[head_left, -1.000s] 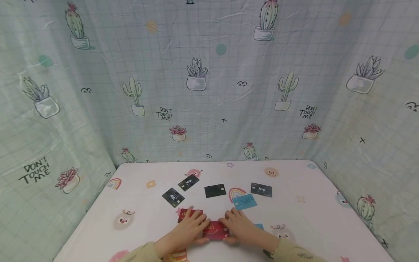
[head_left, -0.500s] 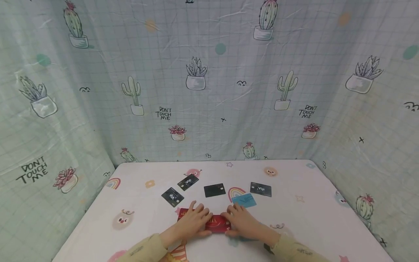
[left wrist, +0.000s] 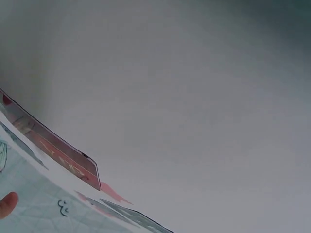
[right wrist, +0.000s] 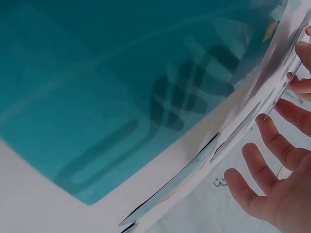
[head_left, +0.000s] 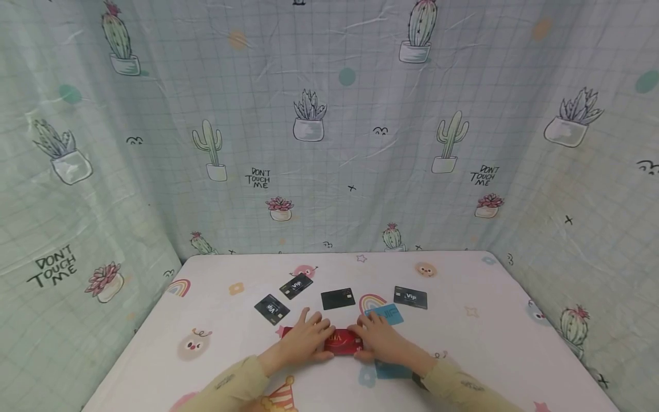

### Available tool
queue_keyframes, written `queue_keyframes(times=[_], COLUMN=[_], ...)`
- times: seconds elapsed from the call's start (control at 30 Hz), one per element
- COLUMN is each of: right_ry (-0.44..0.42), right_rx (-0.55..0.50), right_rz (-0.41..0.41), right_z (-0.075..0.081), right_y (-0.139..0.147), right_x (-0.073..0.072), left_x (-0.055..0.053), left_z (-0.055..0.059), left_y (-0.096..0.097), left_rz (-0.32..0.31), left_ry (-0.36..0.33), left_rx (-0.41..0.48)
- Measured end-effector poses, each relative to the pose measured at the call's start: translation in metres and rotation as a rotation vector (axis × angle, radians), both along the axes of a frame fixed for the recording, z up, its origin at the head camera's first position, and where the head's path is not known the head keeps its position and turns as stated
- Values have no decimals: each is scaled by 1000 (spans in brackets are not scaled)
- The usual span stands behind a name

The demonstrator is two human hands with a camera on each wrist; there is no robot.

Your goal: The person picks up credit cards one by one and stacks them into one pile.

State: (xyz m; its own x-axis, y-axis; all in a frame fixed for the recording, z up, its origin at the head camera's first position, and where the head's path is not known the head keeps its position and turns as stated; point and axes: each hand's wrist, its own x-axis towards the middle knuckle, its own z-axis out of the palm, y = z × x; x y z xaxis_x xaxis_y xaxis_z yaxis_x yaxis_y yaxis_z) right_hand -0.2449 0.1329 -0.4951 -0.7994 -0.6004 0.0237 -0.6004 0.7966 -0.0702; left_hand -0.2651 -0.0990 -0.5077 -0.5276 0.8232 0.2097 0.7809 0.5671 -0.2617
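A red VIP card (head_left: 343, 342) lies between my two hands, low over the table or on it; I cannot tell which. My left hand (head_left: 305, 339) grips its left end with thumb and fingers. At the right end, my right hand (head_left: 382, 341) grips the same card. Another red card (head_left: 286, 331) is mostly covered by the left hand in the head view; in the left wrist view this red card (left wrist: 68, 158) lies flat. Beyond the right fingertips is a blue VIP card (head_left: 389, 314). Under the right forearm shows a second blue card (head_left: 393, 370), large in the right wrist view.
Farther back lie a tilted black VIP card (head_left: 272, 309), another black VIP card (head_left: 296, 285), a plain black card (head_left: 337, 298) and a black VIP card (head_left: 411, 297). A dark card (head_left: 418, 380) peeks out by the right sleeve. Cactus-print curtains (head_left: 329, 171) enclose the table (head_left: 463, 343).
Both hands have slid away from the body with the red card between them. More of the near blue card shows now, while the far blue card and the other red card are more covered.
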Motion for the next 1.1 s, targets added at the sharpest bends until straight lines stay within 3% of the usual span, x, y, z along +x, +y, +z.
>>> queue_keyframes(times=[0.23, 0.5, 0.87, 1.1], right_ry=[-24, 26, 69, 47], right_rx=[-25, 12, 23, 0], right_rz=[-13, -6, 15, 12], right_z=[0, -1, -7, -8], right_y=[1, 0, 1, 2], right_x=[-7, -15, -22, -25], left_x=[-7, -17, -22, -26], left_z=[0, -3, -6, -5], left_y=[1, 3, 3, 3], left_rz=[0, 16, 1, 3], left_ry=[13, 29, 45, 43], left_rx=[-1, -24, -14, -5])
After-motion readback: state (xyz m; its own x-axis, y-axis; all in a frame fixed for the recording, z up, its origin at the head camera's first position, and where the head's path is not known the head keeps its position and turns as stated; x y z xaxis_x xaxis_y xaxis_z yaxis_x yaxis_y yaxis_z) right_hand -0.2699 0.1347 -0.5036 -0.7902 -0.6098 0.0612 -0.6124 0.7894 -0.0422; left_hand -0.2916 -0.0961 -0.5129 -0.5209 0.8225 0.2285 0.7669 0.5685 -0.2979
